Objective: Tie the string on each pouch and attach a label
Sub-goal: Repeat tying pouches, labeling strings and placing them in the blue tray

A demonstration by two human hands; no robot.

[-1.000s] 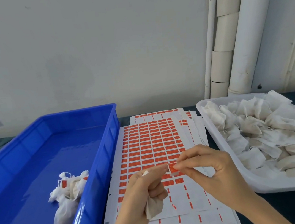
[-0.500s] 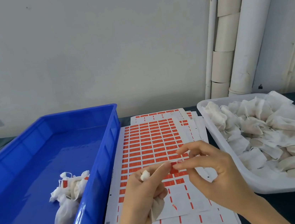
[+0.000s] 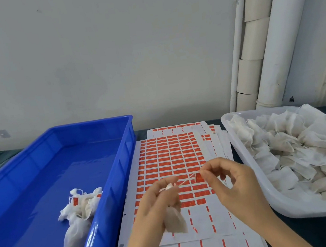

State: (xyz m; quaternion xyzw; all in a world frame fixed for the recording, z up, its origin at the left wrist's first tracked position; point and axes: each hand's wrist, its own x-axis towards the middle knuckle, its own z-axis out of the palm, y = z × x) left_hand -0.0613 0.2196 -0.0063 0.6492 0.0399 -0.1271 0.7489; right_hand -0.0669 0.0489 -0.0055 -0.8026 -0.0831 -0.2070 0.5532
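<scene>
Red label (image 3: 198, 177), 1 pouch (image 3: 175, 221), 2 hands (image 3: 154, 203) (image 3: 234, 185)

An off-white fabric pouch (image 3: 175, 222) hangs neck up from the left hand (image 3: 157, 202), which grips its gathered top. Its thin string (image 3: 185, 180) runs taut up and to the right to a red label (image 3: 198, 177) pinched in the right hand (image 3: 233, 182). Beneath lie label sheets (image 3: 170, 155), their near rows bare. Labelled pouches (image 3: 80, 207) are heaped in the blue bin (image 3: 120, 169). Unlabelled pouches (image 3: 284, 149) fill the white tray (image 3: 253, 173).
</scene>
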